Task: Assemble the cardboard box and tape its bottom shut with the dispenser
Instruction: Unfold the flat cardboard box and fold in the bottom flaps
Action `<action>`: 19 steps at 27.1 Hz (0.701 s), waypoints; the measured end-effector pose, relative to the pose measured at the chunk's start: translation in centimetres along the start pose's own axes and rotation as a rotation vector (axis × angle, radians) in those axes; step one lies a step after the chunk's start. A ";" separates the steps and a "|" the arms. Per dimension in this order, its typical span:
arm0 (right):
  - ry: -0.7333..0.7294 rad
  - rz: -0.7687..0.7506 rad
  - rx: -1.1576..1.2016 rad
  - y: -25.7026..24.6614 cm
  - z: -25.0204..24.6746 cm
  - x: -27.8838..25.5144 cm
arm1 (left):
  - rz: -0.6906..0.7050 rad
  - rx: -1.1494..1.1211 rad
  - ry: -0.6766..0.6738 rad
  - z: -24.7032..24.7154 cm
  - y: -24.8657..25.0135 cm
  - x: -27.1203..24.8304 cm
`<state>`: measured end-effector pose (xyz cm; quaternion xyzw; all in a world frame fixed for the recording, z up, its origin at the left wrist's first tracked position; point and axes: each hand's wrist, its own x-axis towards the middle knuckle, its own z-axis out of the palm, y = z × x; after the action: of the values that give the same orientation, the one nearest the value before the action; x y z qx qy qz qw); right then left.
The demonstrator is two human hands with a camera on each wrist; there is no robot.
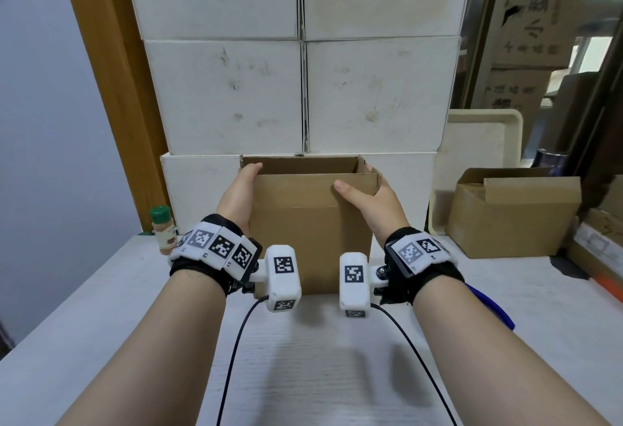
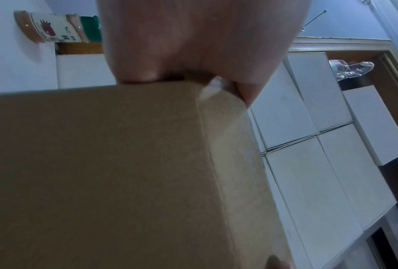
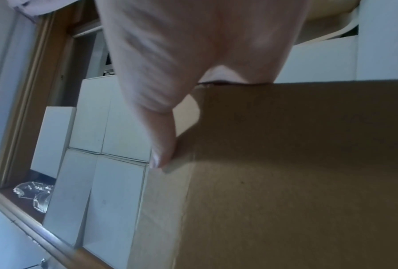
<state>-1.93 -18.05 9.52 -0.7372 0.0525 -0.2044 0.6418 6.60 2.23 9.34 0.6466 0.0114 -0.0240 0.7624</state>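
A brown cardboard box stands upright on the white table, its top open and flaps up. My left hand holds its left side, fingertips curled over the top left rim. My right hand grips the right side, thumb laid on the front panel and fingers behind the right edge. In the left wrist view the palm lies against the box. The right wrist view has the thumb pressed on the box near a corner. Behind my right forearm lies a blue object, mostly hidden.
Stacked white boxes rise directly behind the box. A green-capped spice bottle stands at its left. Another open cardboard box and a leaning cream tray are at the right. More cartons line the right edge.
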 end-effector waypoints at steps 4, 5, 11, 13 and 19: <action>-0.007 -0.022 -0.008 0.2 -0.2 0.1 | -0.002 0.036 0.041 0.3 0.1 -0.8; -0.008 -0.031 -0.003 0.2 -0.3 0.0 | -0.004 0.039 0.052 0.4 0.1 -0.9; -0.024 -0.072 0.027 0.2 -0.4 -0.2 | -0.031 0.038 0.066 0.3 0.3 -1.2; -0.015 -0.059 0.007 0.5 -0.3 0.0 | -0.039 -0.002 0.014 0.0 0.2 -1.3; -0.086 0.056 -0.022 1.9 -0.5 -0.6 | 0.033 -0.009 -0.140 -0.1 -0.5 -3.9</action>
<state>-2.28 -18.61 7.54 -0.7507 0.0479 -0.1538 0.6407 2.67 2.32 9.05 0.6400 -0.0525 -0.0563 0.7645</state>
